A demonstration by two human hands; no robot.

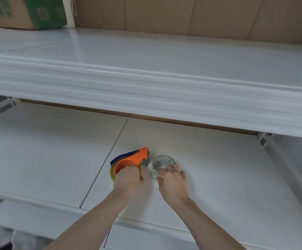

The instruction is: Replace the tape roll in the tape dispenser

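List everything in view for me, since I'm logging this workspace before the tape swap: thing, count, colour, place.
tape dispenser: 1, orange with a dark blue blade guard, on the lower shelf, centre
yellowish tape roll: 1, on the dispenser
clear tape roll: 1, transparent, right of the dispenser
lower shelf: 1, white
upper shelf: 1, white
cardboard box: 1, brown and green, upper shelf, far left
left hand: 1, on the dispenser
right hand: 1, on the clear roll
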